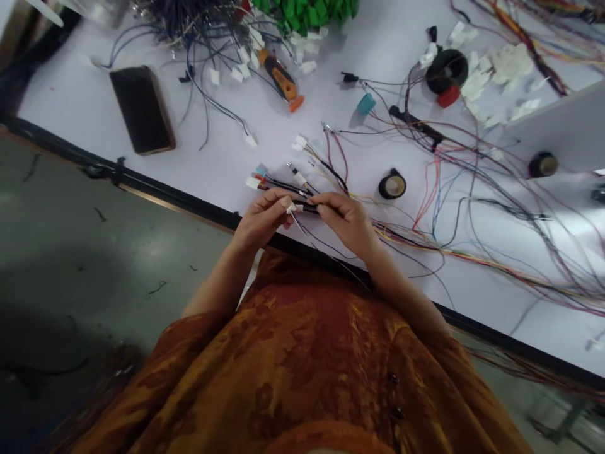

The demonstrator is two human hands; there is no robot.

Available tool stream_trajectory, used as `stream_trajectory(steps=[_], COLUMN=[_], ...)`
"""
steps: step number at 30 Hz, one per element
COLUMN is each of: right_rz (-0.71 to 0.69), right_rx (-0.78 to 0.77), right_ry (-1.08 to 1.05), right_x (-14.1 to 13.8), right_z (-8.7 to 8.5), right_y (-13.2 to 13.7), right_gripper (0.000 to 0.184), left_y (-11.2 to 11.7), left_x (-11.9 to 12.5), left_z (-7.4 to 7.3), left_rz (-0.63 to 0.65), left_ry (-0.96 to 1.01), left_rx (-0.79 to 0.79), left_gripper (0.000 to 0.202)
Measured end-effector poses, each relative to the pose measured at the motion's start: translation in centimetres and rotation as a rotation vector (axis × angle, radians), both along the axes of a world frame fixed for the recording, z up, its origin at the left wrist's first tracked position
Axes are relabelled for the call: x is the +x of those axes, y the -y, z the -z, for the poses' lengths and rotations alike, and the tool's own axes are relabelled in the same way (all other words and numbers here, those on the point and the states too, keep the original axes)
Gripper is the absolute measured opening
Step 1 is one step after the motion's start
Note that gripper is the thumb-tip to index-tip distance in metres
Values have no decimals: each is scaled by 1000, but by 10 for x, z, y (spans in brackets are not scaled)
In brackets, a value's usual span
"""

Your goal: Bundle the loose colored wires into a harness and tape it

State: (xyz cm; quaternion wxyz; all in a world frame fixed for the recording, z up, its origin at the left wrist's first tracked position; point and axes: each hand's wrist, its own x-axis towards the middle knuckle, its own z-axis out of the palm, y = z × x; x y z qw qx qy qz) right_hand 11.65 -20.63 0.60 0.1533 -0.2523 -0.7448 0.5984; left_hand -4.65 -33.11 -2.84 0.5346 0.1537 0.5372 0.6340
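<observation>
Here, left hand closed on connector.

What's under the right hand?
Black wires lead to the right hand from picture left; a multicoloured wire bundle shows at picture right. Whatever lies beneath the palm is covered.

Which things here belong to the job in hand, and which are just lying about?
Apparently in use:
white connector, in the left hand
wire bundle, at the right hand

Apparently just lying about:
phone
orange-and-black tool
green pieces
</observation>
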Motion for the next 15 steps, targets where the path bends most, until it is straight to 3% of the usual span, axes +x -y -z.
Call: stream_trajectory(steps=[6,15], right_rz=[18,72], right_rx=[67,-29], right_ry=[-25,-100], right_x=[1,0], right_z=[4,8], right_y=[11,17], right_gripper=[16,12], left_y=[-3,-4], left_x=[6,13], left_z=[-3,-2], left_rz=[16,8], left_ry=[-30,-4], left_rx=[10,79], left_gripper=[36,47])
